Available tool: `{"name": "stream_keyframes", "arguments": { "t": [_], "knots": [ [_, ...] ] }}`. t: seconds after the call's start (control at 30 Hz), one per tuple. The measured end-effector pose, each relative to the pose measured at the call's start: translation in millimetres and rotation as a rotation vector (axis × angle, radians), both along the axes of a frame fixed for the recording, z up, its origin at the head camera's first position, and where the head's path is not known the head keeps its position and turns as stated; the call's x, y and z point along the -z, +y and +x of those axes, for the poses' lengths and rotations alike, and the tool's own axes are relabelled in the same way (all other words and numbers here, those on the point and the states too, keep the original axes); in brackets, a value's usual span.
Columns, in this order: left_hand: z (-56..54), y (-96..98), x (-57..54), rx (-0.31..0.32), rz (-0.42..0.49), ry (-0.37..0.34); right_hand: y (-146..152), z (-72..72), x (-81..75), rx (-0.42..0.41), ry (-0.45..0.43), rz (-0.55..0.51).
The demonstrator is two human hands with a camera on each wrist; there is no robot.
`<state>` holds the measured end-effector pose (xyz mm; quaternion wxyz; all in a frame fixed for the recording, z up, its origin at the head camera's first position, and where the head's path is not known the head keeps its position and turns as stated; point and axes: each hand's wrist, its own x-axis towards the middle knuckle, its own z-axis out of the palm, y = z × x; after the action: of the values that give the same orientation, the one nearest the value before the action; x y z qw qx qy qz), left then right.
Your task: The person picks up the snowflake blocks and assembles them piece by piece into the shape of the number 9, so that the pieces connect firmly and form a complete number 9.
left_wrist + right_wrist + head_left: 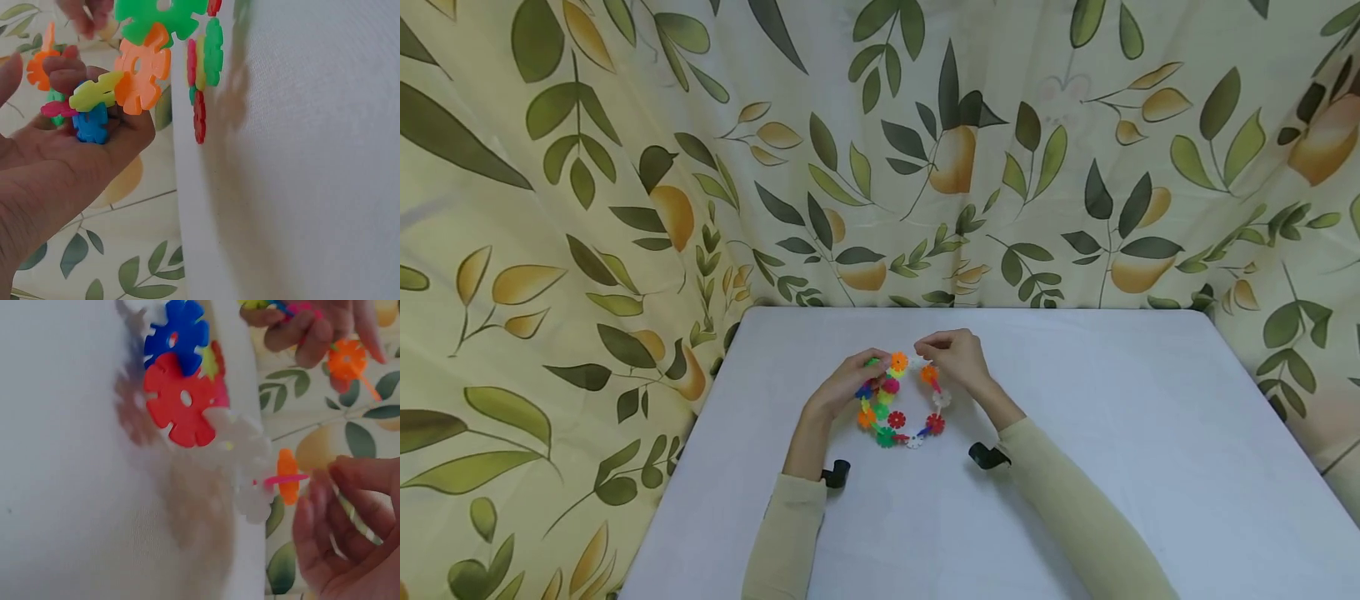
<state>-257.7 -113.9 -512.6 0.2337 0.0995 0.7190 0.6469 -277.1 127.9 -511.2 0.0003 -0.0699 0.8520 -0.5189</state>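
A curved chain of interlocking flower-shaped plastic discs point(886, 437) in several colours forms an incomplete ring above the table. My left hand point(844, 382) grips its left side, fingers curled around blue, yellow and pink discs point(97, 92). An orange disc point(347, 359) sticks out past the left fingertips. My right hand point(958, 357) is beside the other end, where an orange disc point(287, 477) joins a pink one seen edge-on. The right fingers are bent, blurred and just apart from that end, with nothing visible between them. Red point(181, 400) and blue discs hang lower along the chain.
A white-covered table point(1112, 417) lies under both hands. Behind and to the left hangs a leaf-patterned curtain point(880, 167). Black camera mounts point(988, 456) sit at both wrists, by the light sleeves.
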Motion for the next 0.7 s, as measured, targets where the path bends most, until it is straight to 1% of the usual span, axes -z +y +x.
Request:
{"name": "stream_keyframes", "arguments": {
  "t": [0.17,0.3,0.37,0.43,0.5,0.6,0.7],
  "knots": [
    [-0.9,2.0,2.6,-0.015,-0.036,0.017,-5.2,-13.1,10.0,0.011,-0.066,0.188],
    [-0.1,4.1,2.9,-0.020,-0.055,0.032,-12.1,-18.6,18.8,0.001,-0.106,0.364],
    [0.7,4.6,2.9,-0.020,-0.060,0.036,-16.8,-20.2,22.6,-0.008,-0.113,0.445],
    [1.0,5.1,2.9,-0.023,-0.066,0.041,-20.8,-21.2,24.6,-0.021,-0.100,0.509],
    [0.8,5.4,3.0,-0.026,-0.070,0.044,-24.3,-22.0,25.7,-0.012,-0.080,0.542],
    [0.6,5.6,2.9,-0.030,-0.074,0.048,-27.9,-23.1,27.0,0.004,-0.056,0.562],
    [0.8,5.6,1.5,-0.033,-0.074,0.053,-29.3,-24.1,28.9,0.017,-0.049,0.551]
  ]
}}
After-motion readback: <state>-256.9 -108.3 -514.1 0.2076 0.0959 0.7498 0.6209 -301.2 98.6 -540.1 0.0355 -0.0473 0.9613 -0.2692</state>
